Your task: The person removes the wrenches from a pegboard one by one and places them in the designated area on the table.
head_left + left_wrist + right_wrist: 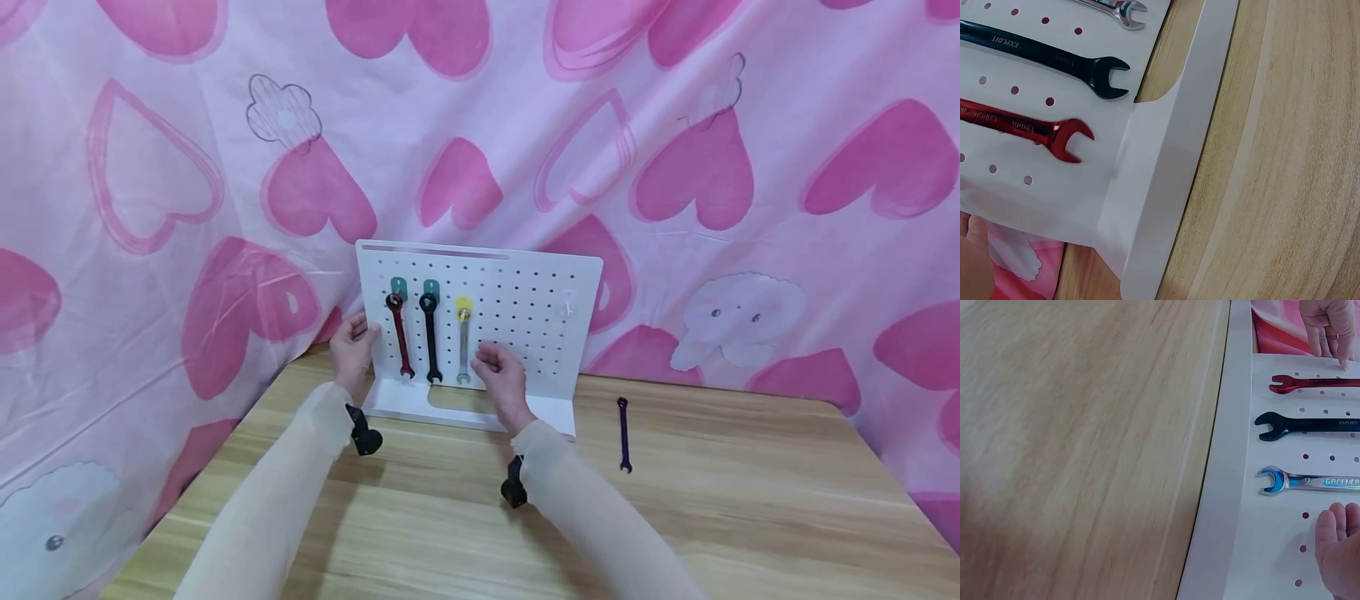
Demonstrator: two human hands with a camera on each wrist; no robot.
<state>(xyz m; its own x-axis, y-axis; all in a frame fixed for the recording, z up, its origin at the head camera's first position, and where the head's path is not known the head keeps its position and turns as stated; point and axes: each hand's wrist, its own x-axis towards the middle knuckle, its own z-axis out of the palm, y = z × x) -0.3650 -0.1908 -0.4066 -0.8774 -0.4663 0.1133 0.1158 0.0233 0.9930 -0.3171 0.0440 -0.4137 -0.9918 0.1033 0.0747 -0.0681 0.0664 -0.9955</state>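
Note:
A white pegboard (525,325) stands upright on its base, with wrenches hanging from hooks. My left hand (352,346) holds the board's left edge, its thumb on the front and its other fingers reaching behind. Nearest that hand hangs a red wrench (401,337), and a black wrench (431,340) hangs beside it. A silver wrench (463,346) hangs from a yellow-backed hook. Just right of its lower half is my right hand (502,379), fingers loosely bent and holding nothing. In the right wrist view, its fingertips (1337,515) stay slightly apart from the silver wrench (1310,481).
A dark purple wrench (624,435) lies on the wooden table (750,500), right of the board. A clear hook (566,303) is on the board's upper right, without a wrench. Behind the table hangs a pink heart-patterned cloth (517,108).

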